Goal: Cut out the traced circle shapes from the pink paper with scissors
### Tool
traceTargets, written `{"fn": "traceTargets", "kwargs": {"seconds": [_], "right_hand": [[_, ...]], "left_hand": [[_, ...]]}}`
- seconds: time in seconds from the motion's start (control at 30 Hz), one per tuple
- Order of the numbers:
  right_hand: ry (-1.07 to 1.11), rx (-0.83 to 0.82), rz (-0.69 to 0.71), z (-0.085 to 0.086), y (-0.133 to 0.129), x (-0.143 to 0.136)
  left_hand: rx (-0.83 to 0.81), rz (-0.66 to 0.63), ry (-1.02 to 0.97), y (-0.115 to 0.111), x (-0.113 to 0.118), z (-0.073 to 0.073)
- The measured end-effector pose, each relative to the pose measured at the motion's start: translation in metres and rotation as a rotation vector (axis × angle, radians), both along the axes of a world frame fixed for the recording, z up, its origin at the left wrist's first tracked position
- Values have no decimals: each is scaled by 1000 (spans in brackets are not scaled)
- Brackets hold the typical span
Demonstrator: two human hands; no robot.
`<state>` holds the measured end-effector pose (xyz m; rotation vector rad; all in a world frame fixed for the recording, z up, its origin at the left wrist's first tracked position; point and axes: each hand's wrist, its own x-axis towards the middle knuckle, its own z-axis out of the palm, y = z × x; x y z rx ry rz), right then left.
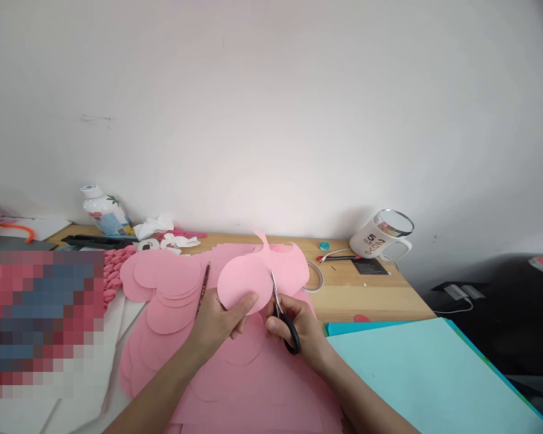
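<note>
My left hand [224, 318] pinches a round piece of pink paper [244, 280] by its lower edge, thumb on top. A curled strip of the same paper rises at its upper right. Black-handled scissors [291, 333] are gripped in my right hand [298, 325], their blades pointing up beside the circle's right edge. Beneath both hands lie pink sheets [253, 404] with faint round outlines. Many pink paper circles [163, 328] overlap in piles to the left. A dark patterned pencil [203, 288] rests by my left hand.
A white mug [375, 238] stands at the back right near a roll of tape [315, 277] and a red cutter. Light blue sheets [434, 367] lie at the right. A white bottle [106, 211] leans by crumpled tissues [154, 227] at the back left.
</note>
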<state>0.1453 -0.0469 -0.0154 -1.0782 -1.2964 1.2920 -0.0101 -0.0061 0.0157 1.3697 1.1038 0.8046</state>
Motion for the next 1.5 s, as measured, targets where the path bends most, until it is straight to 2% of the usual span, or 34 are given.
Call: {"fn": "traceTargets", "kwargs": {"seconds": [0.8,1.0,1.23,1.4,1.5], "right_hand": [[41,-37,-1,-4,-1,-1],[17,-19,-73,-2,0,-2],[30,9,-173,6,-1,-2],[130,45,-194,7,-2,-2],[92,50,-211,6,-2,-1]], "left_hand": [[15,29,-14,0,-1,-4],[-32,34,-99,2,0,-7],[-79,-93,-225,3,-1,-9],[-79,-234,-177,-1,1,-11],[-100,-356,-142,-2,1,-13]]}}
